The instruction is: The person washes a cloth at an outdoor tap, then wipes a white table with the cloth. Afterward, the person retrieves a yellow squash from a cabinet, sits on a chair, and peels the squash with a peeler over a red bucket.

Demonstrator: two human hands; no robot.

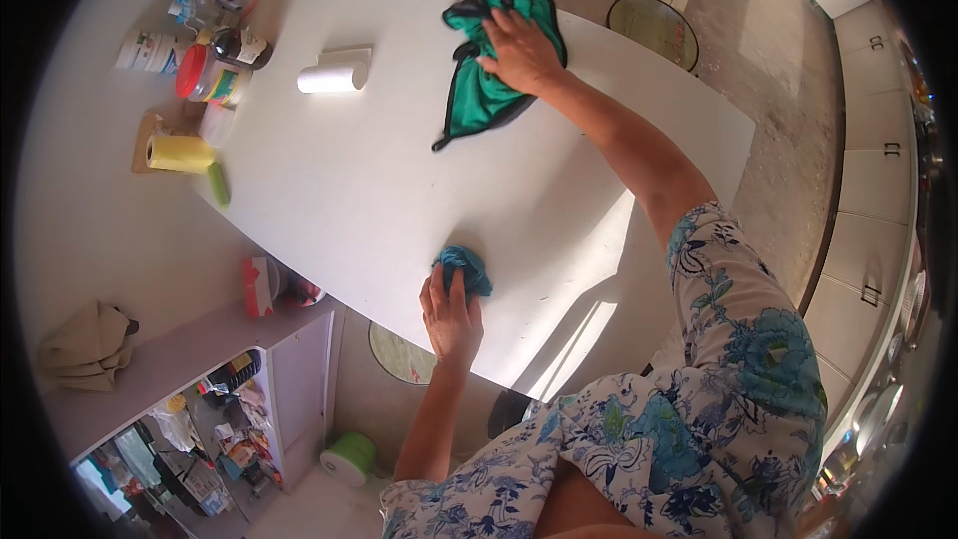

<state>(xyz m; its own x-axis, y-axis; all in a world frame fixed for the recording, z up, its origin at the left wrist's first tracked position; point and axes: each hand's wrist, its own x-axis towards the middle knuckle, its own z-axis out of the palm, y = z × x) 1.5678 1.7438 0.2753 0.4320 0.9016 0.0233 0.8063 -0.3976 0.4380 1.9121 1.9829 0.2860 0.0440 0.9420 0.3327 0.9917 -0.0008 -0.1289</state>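
A white tabletop (359,165) spreads out below me. Close to its near edge, my left hand (451,322) has its fingers around a bunched blue-teal cloth (465,269) that rests on the surface. My right arm reaches across to the far edge. There my right hand (524,52) lies flat, fingers spread, on a green cloth with black edging (479,101). Part of the green cloth sits crumpled beyond the fingers, and one corner trails back toward the middle of the table. The right palm hides some of the fabric.
A white paper roll (331,78) lies on the table. Along the wall stand a red-lidded jar (202,75), a dark bottle (241,47) and a yellow roll (179,154). Round stools (653,34) surround the table. A shelf unit (299,389) and a green-lidded bin (350,458) are at lower left.
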